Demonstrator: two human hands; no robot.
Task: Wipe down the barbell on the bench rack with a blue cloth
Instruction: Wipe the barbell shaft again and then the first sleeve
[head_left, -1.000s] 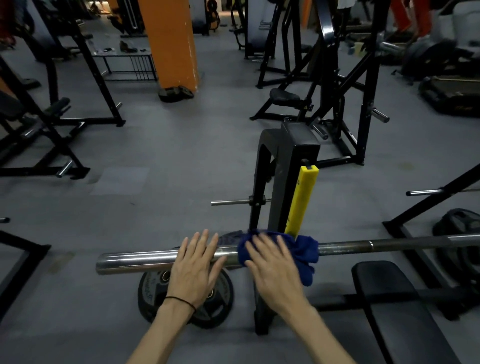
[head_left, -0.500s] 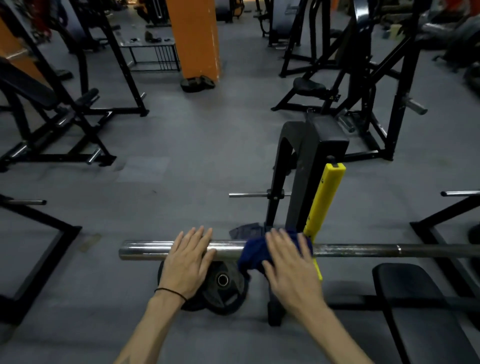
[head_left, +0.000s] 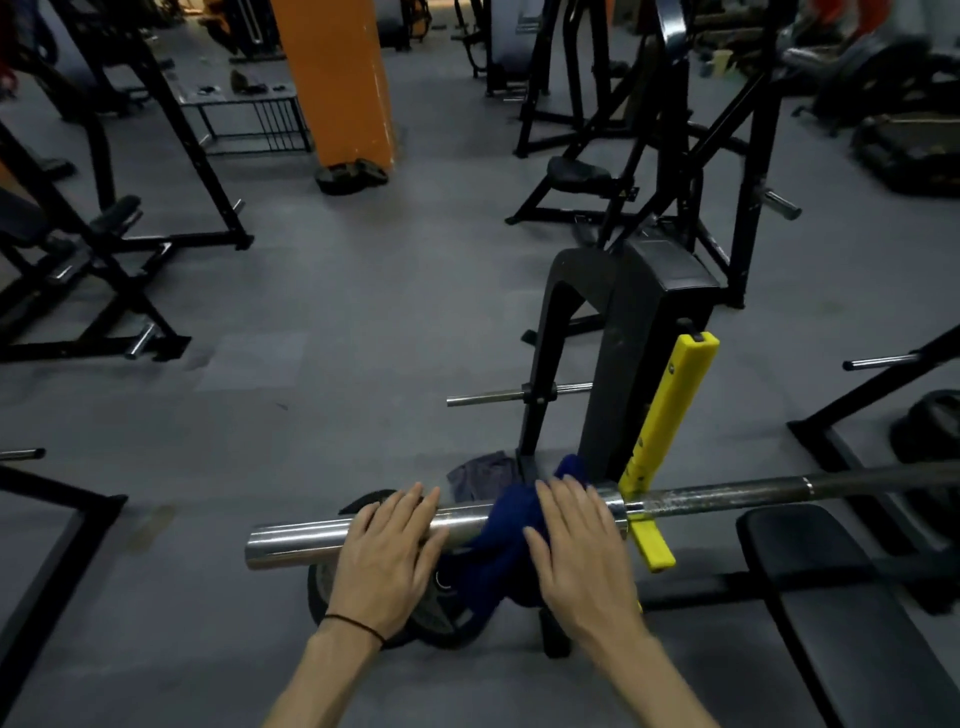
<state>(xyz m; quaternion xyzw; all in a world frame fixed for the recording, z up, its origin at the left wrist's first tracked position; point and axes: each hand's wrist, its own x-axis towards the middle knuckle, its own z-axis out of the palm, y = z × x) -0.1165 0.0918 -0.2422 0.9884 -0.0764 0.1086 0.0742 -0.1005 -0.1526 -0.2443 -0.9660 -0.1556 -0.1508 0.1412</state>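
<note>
Here the barbell (head_left: 727, 493) lies across the bench rack (head_left: 623, 364). The left hand (head_left: 387, 561) rests flat-fingered on its chrome sleeve; the right hand (head_left: 582, 551) presses the blue cloth (head_left: 506, 540) onto it, fingers straight. No writing is legible.

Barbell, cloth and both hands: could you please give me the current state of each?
barbell: resting on the rack.
blue cloth: draped over the chrome sleeve, under the right hand.
left hand: flat on the sleeve, bare.
right hand: flat, pressing the cloth.
</note>
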